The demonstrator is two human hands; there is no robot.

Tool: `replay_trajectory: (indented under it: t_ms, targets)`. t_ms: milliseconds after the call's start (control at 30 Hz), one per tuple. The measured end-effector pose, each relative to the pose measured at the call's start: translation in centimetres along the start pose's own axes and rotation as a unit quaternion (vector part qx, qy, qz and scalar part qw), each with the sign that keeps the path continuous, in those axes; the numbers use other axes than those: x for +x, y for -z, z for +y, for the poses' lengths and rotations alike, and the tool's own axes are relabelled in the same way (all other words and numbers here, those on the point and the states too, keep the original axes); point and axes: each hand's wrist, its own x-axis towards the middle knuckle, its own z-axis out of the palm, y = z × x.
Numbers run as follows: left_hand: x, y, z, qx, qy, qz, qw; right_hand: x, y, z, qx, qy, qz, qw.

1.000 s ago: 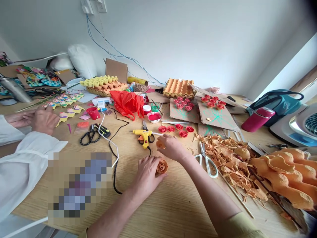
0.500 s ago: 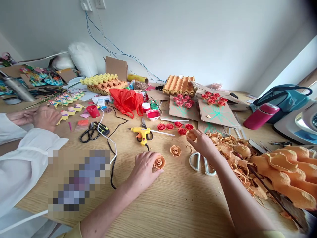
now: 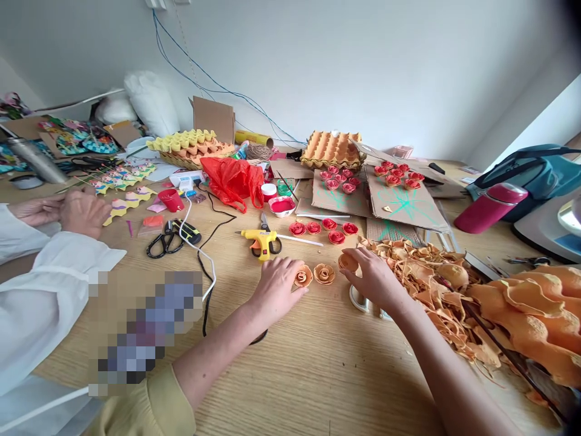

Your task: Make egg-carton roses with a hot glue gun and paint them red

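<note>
My left hand [image 3: 278,289] holds an orange egg-carton rose [image 3: 302,276] between thumb and fingers, low over the wooden table. Right beside it lies another orange rose [image 3: 324,274]. In my right hand [image 3: 373,274] is an orange egg-carton cup [image 3: 348,262], gripped at its side by thumb and fingertips. White-handled scissors [image 3: 358,299] lie partly hidden under that hand. Behind the hands sit several red painted roses [image 3: 336,237]. A yellow glue gun [image 3: 262,242] lies beyond my left hand, next to dark-handled scissors [image 3: 275,244].
Carton scraps [image 3: 422,284] and orange egg trays [image 3: 531,309] heap up on the right. Cardboard sheets [image 3: 403,206] carry more red roses. A red paint dish [image 3: 282,206] and red bag [image 3: 231,181] stand behind. On the left, a co-worker's hands [image 3: 84,212] work near black-handled scissors [image 3: 164,242].
My left hand has carried its rose away from me and to the right, beside the other rose. My right hand has come nearer with the cup and now covers part of the white scissors.
</note>
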Motion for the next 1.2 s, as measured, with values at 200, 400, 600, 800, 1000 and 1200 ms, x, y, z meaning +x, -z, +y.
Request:
replay_trajectory:
  t_ms: [200,400,600,800,1000,1200]
  targets:
    - [0.3,-0.4,-0.5,0.026,0.013,-0.027,0.999,-0.8,0.9,0.1,0.038,0.001,0.011,0.999]
    - [0.2,0.9,0.4,-0.053,-0.024,0.025,0.998,-1.2,4.0,-0.8,0.112,0.0,0.026,0.993]
    - [2.4,1.2,3.4,-0.351,-0.02,-0.003,0.936,-1.9,6.8,-3.7,0.185,0.044,-0.005,0.982]
    - [2.5,0.5,4.2,-0.435,0.027,-0.06,0.898,-1.8,7.6,-3.2,0.158,0.063,0.019,0.985]
    - [-3.0,-0.8,7.0,-0.291,-0.09,-0.177,0.936,-0.4,4.5,0.7,0.082,0.003,0.083,0.993]
    - [-5.0,-2.2,9.2,-0.173,-0.256,-0.176,0.934,0.2,0.6,1.1,0.071,0.04,0.034,0.996]
